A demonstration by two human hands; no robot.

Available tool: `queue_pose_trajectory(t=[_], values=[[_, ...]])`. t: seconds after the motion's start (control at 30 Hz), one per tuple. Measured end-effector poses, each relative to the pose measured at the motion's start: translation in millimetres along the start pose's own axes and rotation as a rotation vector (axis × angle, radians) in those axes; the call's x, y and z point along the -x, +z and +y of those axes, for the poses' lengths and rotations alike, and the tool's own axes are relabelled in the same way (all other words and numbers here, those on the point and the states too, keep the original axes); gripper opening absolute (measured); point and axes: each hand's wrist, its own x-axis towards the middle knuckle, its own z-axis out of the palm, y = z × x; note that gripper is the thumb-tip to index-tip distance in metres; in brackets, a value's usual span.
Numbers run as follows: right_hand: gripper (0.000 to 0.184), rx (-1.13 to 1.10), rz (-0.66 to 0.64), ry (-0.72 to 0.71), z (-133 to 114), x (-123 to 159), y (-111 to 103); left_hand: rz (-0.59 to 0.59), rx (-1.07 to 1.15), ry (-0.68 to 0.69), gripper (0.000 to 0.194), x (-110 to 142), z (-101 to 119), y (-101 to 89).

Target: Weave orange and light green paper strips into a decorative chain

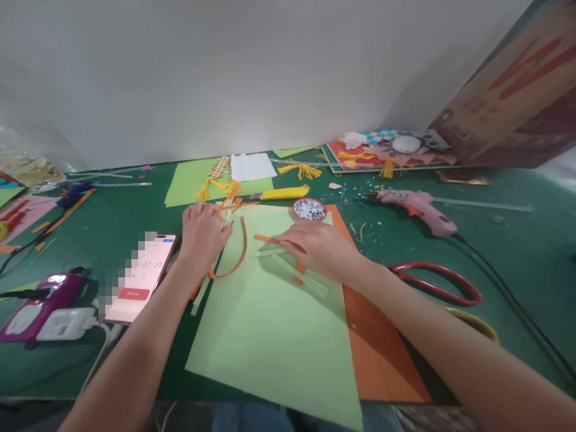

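My right hand (317,249) pinches a short orange paper strip (265,239) above a light green sheet (274,336). Beneath that hand lie pale green strips (310,283) and another bit of orange paper. My left hand (202,234) rests by the sheet's upper left corner with its fingers curled down. What those fingers hold, if anything, is hidden. Beside it, a curved orange strip (245,246) bends over the sheet, and orange paper scraps (234,203) are heaped just past the fingertips. An orange sheet (382,354) lies partly under the green one.
Behind the sheet are a yellow utility knife (285,192) and a small dish of beads (309,209). A pink glue gun (418,207) and red-handled scissors (436,285) lie to the right. On the left are a phone (139,282) and a purple power strip (42,306) with cables.
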Motion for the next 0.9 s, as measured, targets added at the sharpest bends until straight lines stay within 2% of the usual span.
queue_pose_trajectory(t=[0.37,0.63,0.9], values=[[0.031,0.019,-0.019,-0.006,-0.7,-0.5,-2.4,-0.028,0.07,-0.076,0.024,0.5,0.0,-4.8],[0.028,0.023,-0.049,0.019,-2.7,0.2,-2.7,0.045,0.145,-0.111,0.025,0.1,-5.4,-2.1],[0.028,0.011,-0.049,0.024,-1.1,0.4,-1.8,0.039,0.311,-0.045,0.021,0.3,-7.8,1.5]])
